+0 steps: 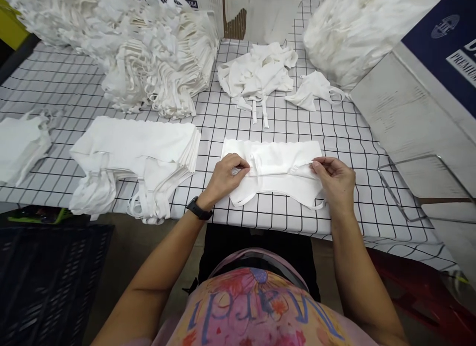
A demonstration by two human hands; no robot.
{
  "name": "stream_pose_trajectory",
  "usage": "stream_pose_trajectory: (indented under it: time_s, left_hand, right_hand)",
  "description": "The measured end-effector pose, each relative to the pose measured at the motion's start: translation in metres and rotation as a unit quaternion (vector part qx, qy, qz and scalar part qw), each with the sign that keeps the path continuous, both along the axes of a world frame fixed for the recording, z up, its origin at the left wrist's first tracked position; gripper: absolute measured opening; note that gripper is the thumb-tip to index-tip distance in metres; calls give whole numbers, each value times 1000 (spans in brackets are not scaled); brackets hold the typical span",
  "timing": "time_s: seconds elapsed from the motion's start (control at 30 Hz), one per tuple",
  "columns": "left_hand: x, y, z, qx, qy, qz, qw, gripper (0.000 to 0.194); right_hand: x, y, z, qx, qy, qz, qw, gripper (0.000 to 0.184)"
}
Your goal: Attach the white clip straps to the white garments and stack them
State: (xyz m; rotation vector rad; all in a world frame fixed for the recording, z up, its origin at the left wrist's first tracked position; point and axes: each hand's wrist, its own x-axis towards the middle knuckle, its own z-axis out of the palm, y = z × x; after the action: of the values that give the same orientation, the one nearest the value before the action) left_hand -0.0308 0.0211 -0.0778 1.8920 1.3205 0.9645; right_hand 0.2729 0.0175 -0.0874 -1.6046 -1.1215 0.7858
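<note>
A white bra top [277, 160] with a scalloped edge lies spread on the table in front of me, its straps curving towards the near edge. My left hand [225, 176] is closed, thumb and fingertips pinching the fabric near its left side. At the right side, my right hand [337, 183] pinches the edge of the same top between thumb and forefinger. The cloth between the hands lies in a crosswise fold. Left of it sits a neat stack of similar white tops [137, 143], straps hanging over the table edge.
A tall heap of white garments [159, 53] stands at the back left. Loose white pieces [260, 71] lie beyond my hands. A full white bag [345, 33], a cardboard box [401, 103] and a wire frame [409, 160] border the right. The checked tablecloth [357, 138] covers the table.
</note>
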Motion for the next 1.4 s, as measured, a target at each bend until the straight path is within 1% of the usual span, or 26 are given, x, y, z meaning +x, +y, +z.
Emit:
stream_pose_trajectory:
  time_s: [0.13, 0.23, 0.37, 0.53, 0.6, 0.7, 0.83, 0.93, 1.03, 1.13, 1.2, 1.4]
  left_hand:
    - [-1, 0, -1, 6, -8, -5, 1000, 7]
    - [-1, 0, -1, 26, -21, 3, 999, 7]
    - [-2, -2, -2, 81, -32, 32, 996, 11]
    - [-1, -5, -4, 148, -3, 45, 988, 12]
    - [-1, -6, -5, 168, 23, 62, 984, 15]
    - [-1, -7, -4, 187, 51, 117, 974, 18]
    - [-4, -7, -2, 192, 47, 195, 961, 17]
    - [-7, -7, -1, 198, 29, 227, 953, 14]
    - [-8, -7, -1, 198, 6, 238, 951, 13]
    - [-9, -6, -2, 173, -7, 250, 953, 14]
    - [-9, -5, -3, 164, -11, 250, 954, 14]
    - [-10, -4, -6, 165, -1, 246, 955, 14]
  right_hand:
    - [-1, 0, -2, 7, 2, -2, 1000, 22]
    - [0, 1, -4, 14, -1, 1, 1000, 23]
    - [1, 2, -7, 15, -10, 0, 1000, 24]
    - [1, 3, -6, 15, -14, 4, 1000, 24]
    - [1, 3, -7, 17, -16, 5, 1000, 24]
    - [2, 3, -8, 19, -15, 4, 1000, 24]
    - [2, 2, -7, 22, -27, 6, 999, 22]
    - [1, 1, -5, 25, -27, 6, 999, 21]
    - [1, 1, -5, 24, -25, 3, 999, 22]
    - [2, 1, -6, 27, -29, 2, 999, 22]
    - [1, 1, -7, 28, -31, 1, 999, 21]
    - [1, 2, -8, 32, -24, -2, 999, 18]
